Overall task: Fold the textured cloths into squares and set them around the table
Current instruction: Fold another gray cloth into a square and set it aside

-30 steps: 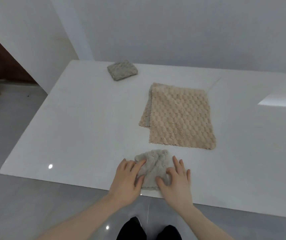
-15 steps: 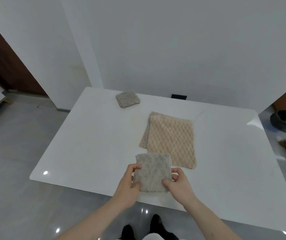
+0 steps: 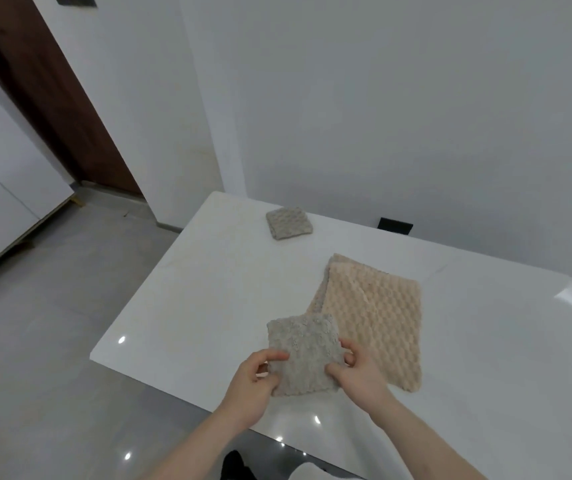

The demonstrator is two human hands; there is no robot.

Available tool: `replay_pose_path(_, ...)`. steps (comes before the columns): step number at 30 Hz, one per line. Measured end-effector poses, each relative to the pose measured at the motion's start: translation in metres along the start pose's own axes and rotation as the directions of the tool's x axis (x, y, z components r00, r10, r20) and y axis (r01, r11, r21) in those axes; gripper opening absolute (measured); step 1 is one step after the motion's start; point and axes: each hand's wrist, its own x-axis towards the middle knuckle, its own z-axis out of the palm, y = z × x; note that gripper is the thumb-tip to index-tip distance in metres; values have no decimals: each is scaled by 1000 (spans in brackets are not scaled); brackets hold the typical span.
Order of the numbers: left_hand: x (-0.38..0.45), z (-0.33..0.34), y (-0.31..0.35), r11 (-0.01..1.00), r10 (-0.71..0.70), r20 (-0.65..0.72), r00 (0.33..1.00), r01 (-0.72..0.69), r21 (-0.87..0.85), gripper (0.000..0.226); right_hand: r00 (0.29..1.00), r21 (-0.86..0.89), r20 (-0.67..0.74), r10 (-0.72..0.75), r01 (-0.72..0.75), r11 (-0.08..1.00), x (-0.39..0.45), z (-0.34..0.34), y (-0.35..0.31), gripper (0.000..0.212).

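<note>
I hold a folded grey cloth (image 3: 303, 355) in both hands, lifted clear of the white table (image 3: 208, 306) above its near edge. My left hand (image 3: 253, 386) pinches the cloth's left side, thumb on top and fingers curled beneath. My right hand (image 3: 357, 372) pinches the right side the same way, thumb across the front near the lower corner, fingers tucked behind. The cloth reads as a rough square, tilted a little, its far right corner overlapping my view of the beige cloth (image 3: 374, 323).

The beige cloth lies flat near the middle of the table, towards the right, folded into a long rectangle that runs from the far side towards the near edge. A second layer shows along its left side, where the fold does not line up. Its near right corner sits just beside my right hand, though I cannot tell whether they touch.

A small grey square (image 3: 289, 223), already folded, lies by the far left corner of the table, well apart from the others.

Beyond the far edge a dark socket plate (image 3: 396, 225) sits low on the white wall (image 3: 381, 116). A brown door (image 3: 52, 98) stands to the left, above the grey floor (image 3: 52, 323).
</note>
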Motion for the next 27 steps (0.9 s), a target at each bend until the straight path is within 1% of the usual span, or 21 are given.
replay_pose_path(3,10,-23,-1,1000,2,-30,1000,-1,22,51,1000,3,1,-2,2,1000,8,23,-14,46)
replay_pose_path(7,29,-66,-6,998,-19,-1,1000,19,56,43,1000,2,-12,-1,1,1000,23,62,-28,45)
replay_pose_path(10,42,-108,-11,994,-10,60,998,4,111,42,999,11,-33,23,-23,1000,31,103,-38,41)
replay_pose_path(14,58,-172,-21,985,-35,154,987,8,175,44,994,16,-85,63,-62,998,36,170,-47,38)
replay_pose_path(18,71,-218,-25,970,-33,190,981,-15,242,46,988,2,-126,87,-87,996,37,216,-55,40)
replay_pose_path(23,79,-241,-19,963,-33,222,975,-28,269,46,983,-7,-167,81,-83,997,37,237,-66,40)
replay_pose_path(27,82,-247,-18,962,-35,222,975,-27,271,45,984,-33,-166,66,-73,997,44,240,-70,41)
